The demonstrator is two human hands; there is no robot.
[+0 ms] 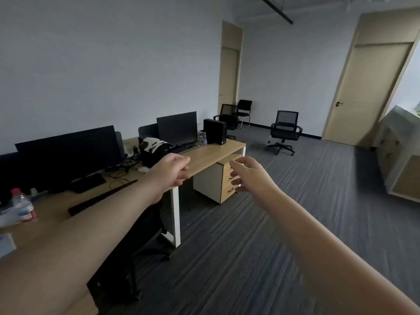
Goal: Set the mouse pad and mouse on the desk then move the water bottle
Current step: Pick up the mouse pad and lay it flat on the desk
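Note:
A clear water bottle [22,206] with a red cap and red label stands on the wooden desk [209,155] at the far left. A white mouse [143,169] lies on the desk among cables, just left of my left hand [171,170]. I cannot make out a mouse pad. My left hand is stretched forward above the desk's front edge, fingers loosely curled, holding nothing. My right hand [247,175] is stretched out over the floor in front of the drawer unit, fingers apart and empty.
Two dark monitors [68,153] [177,128], a keyboard [185,148], a black bag with a patterned cloth [152,151], a black computer tower [214,131] and a long dark flat object [102,197] occupy the desk. A drawer unit [218,181] stands beneath. Office chairs [285,130] stand on the carpet.

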